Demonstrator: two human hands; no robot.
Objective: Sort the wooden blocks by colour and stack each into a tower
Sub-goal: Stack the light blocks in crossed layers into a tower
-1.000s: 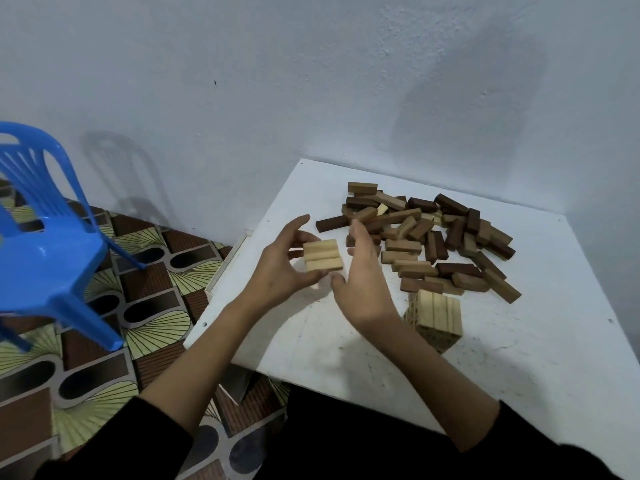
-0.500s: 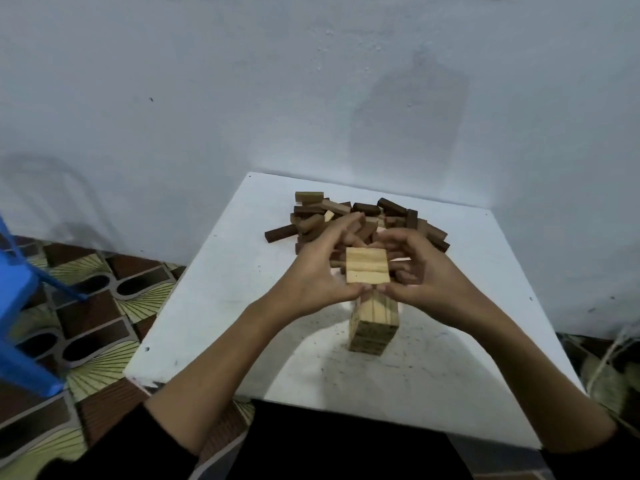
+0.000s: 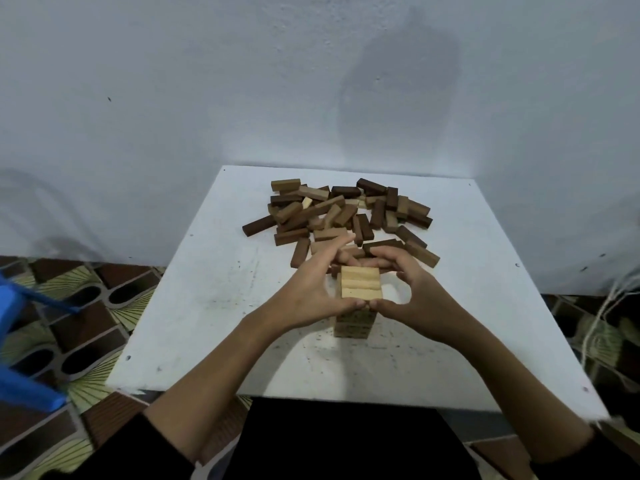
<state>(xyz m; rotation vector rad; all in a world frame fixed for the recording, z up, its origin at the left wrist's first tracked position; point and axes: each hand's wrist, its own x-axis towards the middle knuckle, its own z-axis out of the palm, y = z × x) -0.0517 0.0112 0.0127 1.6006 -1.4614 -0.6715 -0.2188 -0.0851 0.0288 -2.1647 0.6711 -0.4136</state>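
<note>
Lowered pale blocks [image 3: 361,283] between hands [image 3: 360,303]

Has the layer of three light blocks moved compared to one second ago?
Yes. The three light blocks went right, from the table's left edge onto the light tower.

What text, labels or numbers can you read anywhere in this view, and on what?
None can be read.
Light block tower: dark marks on its near side, too blurred to tell whether they are print.
Loose blocks, white table and wall: no lettering visible; the table bears only scuffs and specks.
</note>
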